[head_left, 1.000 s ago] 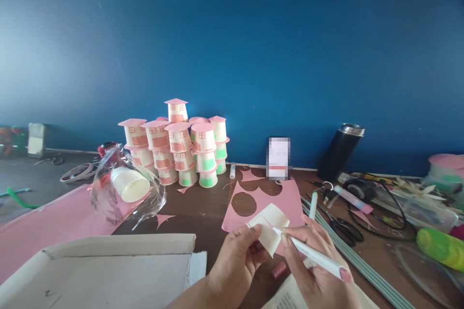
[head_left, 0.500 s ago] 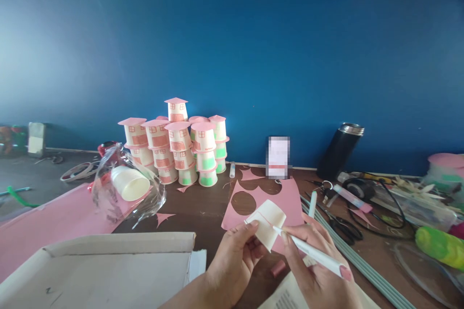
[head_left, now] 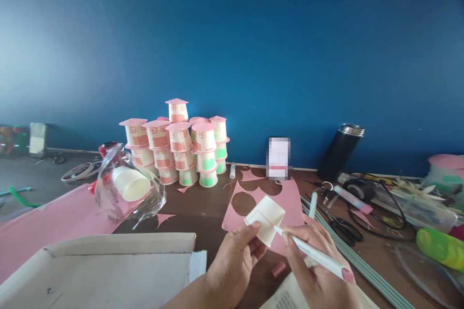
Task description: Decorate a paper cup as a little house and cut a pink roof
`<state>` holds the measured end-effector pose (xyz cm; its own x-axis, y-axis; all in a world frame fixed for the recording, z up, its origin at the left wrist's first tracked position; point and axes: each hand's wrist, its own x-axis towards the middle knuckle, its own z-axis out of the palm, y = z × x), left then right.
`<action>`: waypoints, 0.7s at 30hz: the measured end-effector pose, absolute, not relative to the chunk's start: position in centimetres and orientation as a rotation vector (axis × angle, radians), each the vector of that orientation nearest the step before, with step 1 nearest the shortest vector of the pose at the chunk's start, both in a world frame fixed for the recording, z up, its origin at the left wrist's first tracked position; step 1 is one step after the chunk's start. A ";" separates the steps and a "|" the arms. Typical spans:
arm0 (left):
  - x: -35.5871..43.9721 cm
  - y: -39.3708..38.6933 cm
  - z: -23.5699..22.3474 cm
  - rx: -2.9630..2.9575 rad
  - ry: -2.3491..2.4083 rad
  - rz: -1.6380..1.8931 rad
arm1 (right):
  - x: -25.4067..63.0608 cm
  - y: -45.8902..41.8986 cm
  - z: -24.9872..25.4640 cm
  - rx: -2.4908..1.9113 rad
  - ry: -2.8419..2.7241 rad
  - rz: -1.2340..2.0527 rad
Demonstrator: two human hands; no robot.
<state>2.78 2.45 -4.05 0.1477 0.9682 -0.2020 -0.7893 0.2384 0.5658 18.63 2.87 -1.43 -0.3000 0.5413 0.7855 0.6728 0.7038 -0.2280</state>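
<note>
My left hand [head_left: 237, 256] grips a white paper cup [head_left: 270, 215], tilted on its side, with the thumb on its wall. A reddish line is drawn on the cup. Between the fingers of my right hand [head_left: 315, 256] is a white marker pen [head_left: 313, 252], its tip at the cup's wall. Below the cup lies a pink pen cap [head_left: 278, 269]. Behind my hands spreads a pink paper sheet [head_left: 290, 198] with round holes cut in it. Stacked paper cups [head_left: 180, 137] with pink roofs and drawn windows stand at the back.
At left, a clear plastic bag [head_left: 155, 203] holds white cups, near a white cardboard box [head_left: 119, 270]. Black scissors [head_left: 346, 229], grey-green rods [head_left: 369, 270] and a black bottle [head_left: 339, 152] are at right. A blue wall [head_left: 253, 58] rises behind.
The paper cup has tilted and shifted slightly in my left hand, and more of the drawn line shows. The pen tip stays against the cup.
</note>
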 end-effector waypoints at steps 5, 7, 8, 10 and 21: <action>2.8 2.4 -4.4 0.378 0.561 1.280 | 18.5 3.0 -1.4 -0.931 -1.976 -0.200; 2.7 2.3 -4.3 0.379 0.564 1.268 | 18.5 3.0 -1.4 -0.939 -1.968 -0.189; 2.7 2.3 -4.2 0.382 0.568 1.262 | 18.5 3.0 -1.3 -0.940 -1.968 -0.181; 2.6 2.3 -4.0 0.394 0.565 1.256 | 18.6 3.0 -1.3 -0.929 -1.971 -0.173; 2.8 2.3 -3.3 0.484 0.467 1.246 | 18.4 3.0 -1.1 -0.929 -1.946 -0.163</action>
